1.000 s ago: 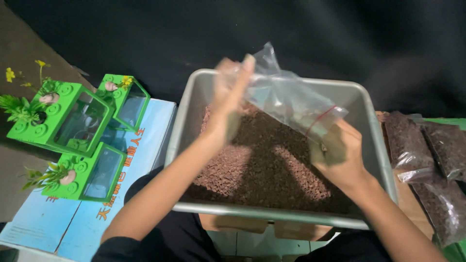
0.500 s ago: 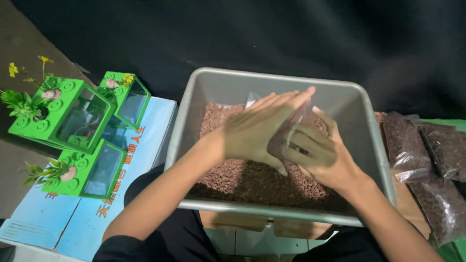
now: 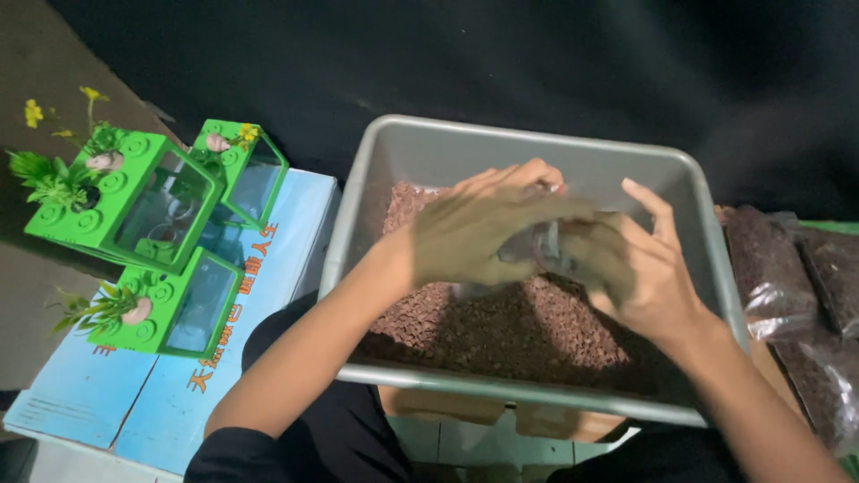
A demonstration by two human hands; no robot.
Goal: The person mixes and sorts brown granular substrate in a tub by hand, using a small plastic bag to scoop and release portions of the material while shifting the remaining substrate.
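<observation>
- A clear plastic bag is held between both hands, above the middle of a grey metal tray.
- The left hand is laid flat over the top of the bag, with its fingers stretched to the right; it is pressed on the bag rather than closed around it.
- The right hand is curled under and behind the bag from the right side, so the bag is clamped between the two hands. Only a small part of the plastic is seen between the fingers.
- The tray is filled with reddish-brown granules, which cover its floor; the far wall of the tray is bare.
- The step in hand is judged to be the handling of the bag over the granules, most likely its opening or shaping for filling. Whether any granules are already inside cannot be told.
- For the next move, the mouth of the bag would need to be kept open and low over the tray, so that nothing is spilled past the rim.
- To the right, bags filled with dark granules are lying beside the tray.
- To the left, three green plastic boxes with small plants are standing on a blue cardboard box.
</observation>
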